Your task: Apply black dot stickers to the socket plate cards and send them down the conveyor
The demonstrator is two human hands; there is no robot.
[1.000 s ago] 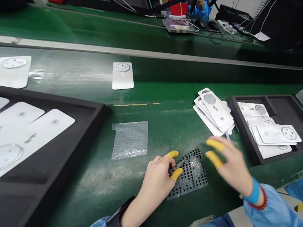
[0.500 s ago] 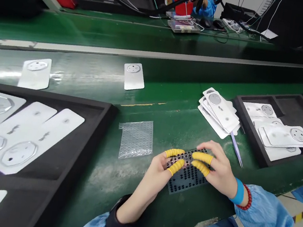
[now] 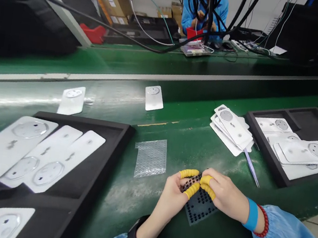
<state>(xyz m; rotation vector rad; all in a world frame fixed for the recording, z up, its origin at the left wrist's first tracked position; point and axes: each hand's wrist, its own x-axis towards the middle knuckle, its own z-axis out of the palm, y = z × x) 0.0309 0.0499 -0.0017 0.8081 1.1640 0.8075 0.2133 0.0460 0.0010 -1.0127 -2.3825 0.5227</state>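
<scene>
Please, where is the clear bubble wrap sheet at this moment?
In the head view, the bubble wrap sheet lies on the green bench surface, between the black foam tray and the person's left hand.

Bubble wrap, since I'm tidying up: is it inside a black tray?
No, the bubble wrap lies on the green bench, beside the nearer black tray.

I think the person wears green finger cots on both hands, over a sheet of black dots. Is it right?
Not right: the cots are yellow, not green, in the head view. The left hand and right hand are over the dot sheet.
</scene>
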